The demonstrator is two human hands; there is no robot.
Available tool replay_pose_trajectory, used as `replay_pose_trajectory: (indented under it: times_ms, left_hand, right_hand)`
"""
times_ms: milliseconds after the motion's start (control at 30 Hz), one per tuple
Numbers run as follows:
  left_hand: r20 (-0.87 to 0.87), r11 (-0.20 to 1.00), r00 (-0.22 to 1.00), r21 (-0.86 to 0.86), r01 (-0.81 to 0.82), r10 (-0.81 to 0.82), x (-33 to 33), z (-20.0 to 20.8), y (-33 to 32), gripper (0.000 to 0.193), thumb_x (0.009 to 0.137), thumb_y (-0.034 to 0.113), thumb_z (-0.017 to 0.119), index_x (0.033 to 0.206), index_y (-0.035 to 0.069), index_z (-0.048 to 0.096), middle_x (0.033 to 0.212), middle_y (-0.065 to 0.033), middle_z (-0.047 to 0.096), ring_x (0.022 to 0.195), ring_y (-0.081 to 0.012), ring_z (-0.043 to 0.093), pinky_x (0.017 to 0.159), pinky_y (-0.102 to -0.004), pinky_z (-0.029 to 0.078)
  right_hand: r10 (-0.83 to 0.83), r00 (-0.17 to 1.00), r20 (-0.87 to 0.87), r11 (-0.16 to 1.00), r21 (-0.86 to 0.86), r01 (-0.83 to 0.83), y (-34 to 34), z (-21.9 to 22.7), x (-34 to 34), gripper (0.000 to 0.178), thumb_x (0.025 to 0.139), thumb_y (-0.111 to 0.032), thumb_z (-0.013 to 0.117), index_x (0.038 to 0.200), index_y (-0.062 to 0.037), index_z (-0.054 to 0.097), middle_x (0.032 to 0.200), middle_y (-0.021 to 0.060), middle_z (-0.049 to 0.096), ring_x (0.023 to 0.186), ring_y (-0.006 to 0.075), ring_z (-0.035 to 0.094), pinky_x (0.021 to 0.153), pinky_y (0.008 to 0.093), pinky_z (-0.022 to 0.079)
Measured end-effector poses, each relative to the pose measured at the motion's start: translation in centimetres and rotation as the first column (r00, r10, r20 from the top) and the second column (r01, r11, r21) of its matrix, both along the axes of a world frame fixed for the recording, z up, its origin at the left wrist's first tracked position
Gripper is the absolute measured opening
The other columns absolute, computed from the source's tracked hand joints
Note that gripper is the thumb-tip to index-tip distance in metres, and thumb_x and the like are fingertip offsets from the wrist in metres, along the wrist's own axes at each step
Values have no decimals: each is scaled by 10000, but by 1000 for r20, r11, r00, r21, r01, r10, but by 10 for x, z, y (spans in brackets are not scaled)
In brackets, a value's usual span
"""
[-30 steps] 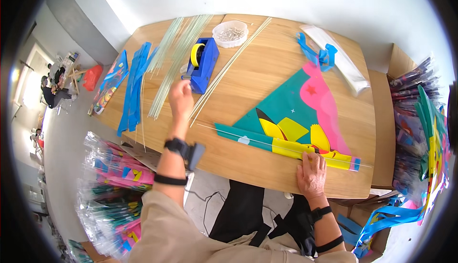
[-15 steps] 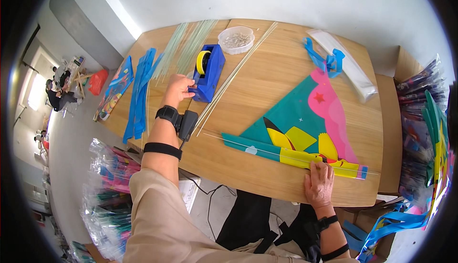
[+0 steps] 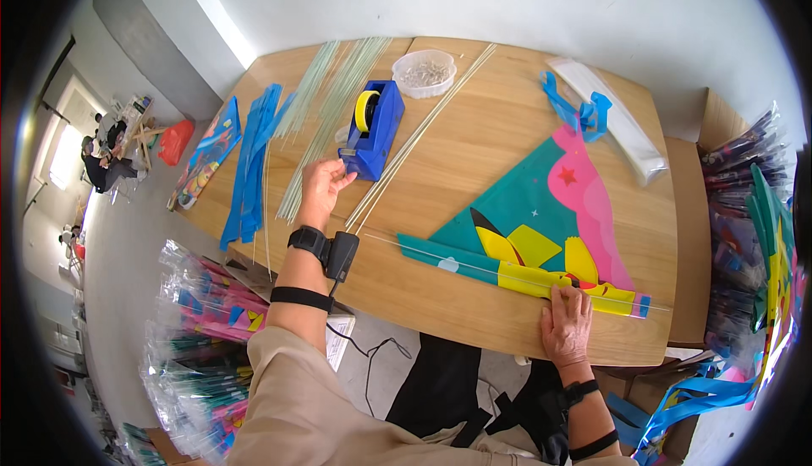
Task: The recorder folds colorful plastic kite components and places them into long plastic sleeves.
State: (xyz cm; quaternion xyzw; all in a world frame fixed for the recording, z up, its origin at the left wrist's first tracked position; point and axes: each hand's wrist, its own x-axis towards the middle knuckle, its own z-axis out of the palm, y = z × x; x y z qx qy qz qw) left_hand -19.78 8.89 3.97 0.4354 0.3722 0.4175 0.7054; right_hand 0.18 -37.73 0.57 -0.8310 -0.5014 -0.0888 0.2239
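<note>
A triangular kite (image 3: 507,212) in green, pink and yellow lies on the table, with blue ribbon (image 3: 594,116) at its far tip. Its near edge is folded over, and a thin rod (image 3: 474,272) runs along the fold. My right hand (image 3: 567,326) rests on this fold, fingers stretched over it, holding it down. At the cutter end of a blue tape dispenser (image 3: 382,132) with a yellow-cored roll, my left hand (image 3: 322,189) is closed in a pinch. Whatever is between its fingertips is too small to make out.
Pale thin rods (image 3: 331,119) lie in bunches near blue strips (image 3: 251,170) and a folded printed sheet (image 3: 205,157). A clear bowl (image 3: 424,74) of small pieces stands at the back. A clear plastic pack (image 3: 611,119) lies at right. Wrapped kites (image 3: 203,356) flank the table.
My left hand has drawn back slightly from the dispenser, toward me. My right hand stays on the kite's fold.
</note>
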Motion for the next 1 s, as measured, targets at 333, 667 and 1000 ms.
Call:
replay_pose_trajectory:
  times_ms: [333, 667, 1000]
  left_hand:
    - [-99, 837, 970, -529, 137, -221, -11, -28, 14, 121, 850, 80, 623, 783, 31, 535, 629, -79, 492, 564, -178, 490, 500, -298, 392]
    - [-475, 488, 476, 107, 866, -740, 124, 40, -197, 66, 814, 65, 646, 779, 27, 605, 648, -13, 567, 572, -82, 520, 507, -248, 418]
    - [-916, 95, 218, 197, 976, -337, 184, -12, -283, 59, 737, 69, 654, 742, 12, 637, 721, -169, 645, 688, -317, 636, 603, -403, 478]
  right_hand:
    - [-2, 1000, -25, 1000, 20, 2, 2, 3, -6, 401, 779, -127, 632, 1150, 22, 602, 1110, 146, 507, 1069, 347, 493, 908, 474, 412]
    - [-32, 999, -34, 995, 93, 35, -5, -4, 9, 373, 773, -126, 640, 1122, 2, 616, 1095, 142, 519, 1072, 341, 507, 926, 452, 424]
    - [-6, 996, -94, 988, 155, 21, -8, -13, 10, 418, 723, -89, 600, 1125, 29, 598, 1108, 137, 544, 1065, 328, 530, 944, 433, 446]
